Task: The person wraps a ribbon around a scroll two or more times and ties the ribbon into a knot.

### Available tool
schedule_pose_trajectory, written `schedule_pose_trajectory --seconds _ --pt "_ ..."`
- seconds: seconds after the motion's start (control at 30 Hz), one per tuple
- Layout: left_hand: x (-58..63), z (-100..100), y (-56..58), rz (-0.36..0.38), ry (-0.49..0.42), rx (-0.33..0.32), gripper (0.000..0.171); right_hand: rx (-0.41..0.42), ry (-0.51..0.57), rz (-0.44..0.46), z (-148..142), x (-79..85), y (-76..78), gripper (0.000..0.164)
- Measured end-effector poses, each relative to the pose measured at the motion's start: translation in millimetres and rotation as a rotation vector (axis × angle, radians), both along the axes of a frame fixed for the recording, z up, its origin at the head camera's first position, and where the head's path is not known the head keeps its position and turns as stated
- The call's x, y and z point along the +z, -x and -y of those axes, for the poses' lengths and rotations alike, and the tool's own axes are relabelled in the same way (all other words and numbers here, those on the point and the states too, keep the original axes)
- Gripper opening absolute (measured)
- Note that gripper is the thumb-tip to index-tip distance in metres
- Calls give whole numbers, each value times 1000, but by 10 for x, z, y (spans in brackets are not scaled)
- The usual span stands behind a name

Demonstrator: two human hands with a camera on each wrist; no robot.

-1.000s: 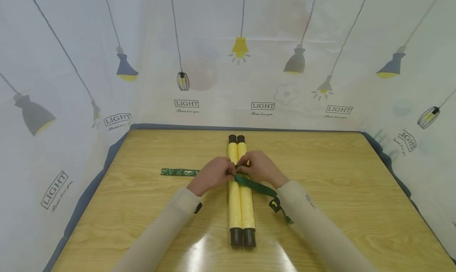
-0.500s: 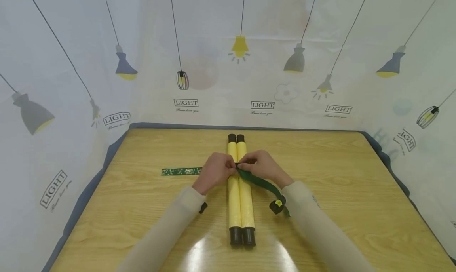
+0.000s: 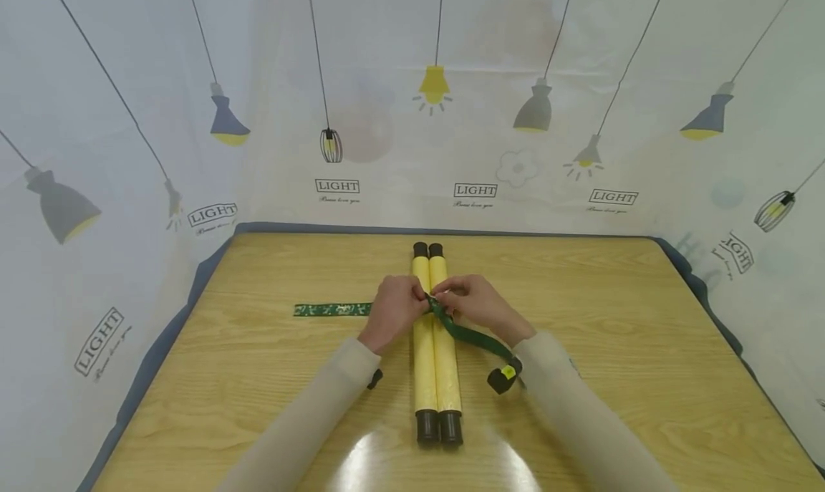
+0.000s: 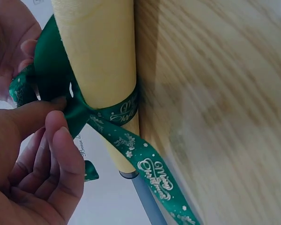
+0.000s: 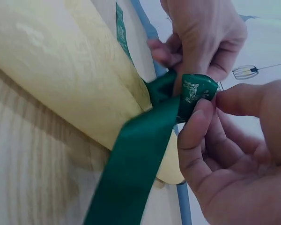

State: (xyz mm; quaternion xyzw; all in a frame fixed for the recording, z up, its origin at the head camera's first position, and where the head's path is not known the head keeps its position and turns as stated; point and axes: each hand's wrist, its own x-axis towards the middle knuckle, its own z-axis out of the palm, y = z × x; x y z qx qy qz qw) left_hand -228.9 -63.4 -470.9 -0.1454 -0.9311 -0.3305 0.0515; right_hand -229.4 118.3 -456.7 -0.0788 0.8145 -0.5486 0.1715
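Observation:
Two yellow tubes [image 3: 424, 370] with dark end caps lie side by side on the table, and a green ribbon [image 3: 331, 310] is wrapped around them. White "Merry Christmas" print shows on the ribbon [image 4: 157, 173] in the left wrist view. My left hand [image 3: 394, 307] pinches the ribbon over the tubes between thumb and finger. Facing it, my right hand [image 3: 475, 302] pinches a small folded loop of ribbon [image 5: 194, 91]. One ribbon tail runs out to the left; the other droops toward my right sleeve. The crossing itself is partly hidden by fingers.
The wooden table [image 3: 258, 377] extends on both sides of the tubes. A white cloth backdrop [image 3: 387, 213] with printed lamps stands behind it. A black item with a yellow patch [image 3: 503, 377] sits at the right wrist, and a dark piece [image 3: 375, 379] shows under the left sleeve.
Both hands have shifted slightly to the right, staying close together over the tubes. The ribbon's left tail has slid a little rightward, and the ribbon between the fingers is turned differently.

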Motion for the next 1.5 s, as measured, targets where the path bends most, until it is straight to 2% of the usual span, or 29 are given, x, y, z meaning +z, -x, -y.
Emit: schedule_pose_trajectory --seconds 0.17,0.33,0.43,0.57,0.67,0.77,0.9,0.97,1.03,1.13,1.2,1.27,1.4,1.5 --pt "1 -39 -2 -7 -32 38 6 -103 93 106 66 -62 -3 41" --pt "-67 -15 18 -47 -129 21 8 -91 50 133 39 -98 11 39" --pt "-96 20 34 -50 -161 -15 11 -82 18 108 4 -128 31 40" --pt "-71 108 37 19 -252 -93 9 -84 -8 68 -21 -125 37 35" --pt "-34 206 49 68 -316 -125 11 -74 -29 23 -23 -104 32 31" --pt "6 315 88 31 -309 -131 19 -71 -77 -44 -17 -88 31 28" --pt "73 444 174 -49 -248 -102 37 -74 -134 -108 -24 -92 33 26" --pt "112 485 212 -13 -241 -80 47 -71 -144 -125 -33 -100 29 25" --pt "141 510 243 82 -258 -80 53 -74 -149 -134 -42 -101 21 23" --pt "153 524 272 244 -298 -127 53 -76 -158 -152 -44 -91 5 21" --pt "143 530 286 307 -308 -183 47 -77 -168 -161 -42 -87 0 21" --pt "127 543 295 323 -304 -230 38 -76 -172 -162 -39 -89 3 21" --pt "105 585 311 285 -268 -269 16 -75 -181 -158 -42 -94 18 21" --pt "104 620 322 255 -236 -290 10 -74 -191 -162 -62 -100 34 22"
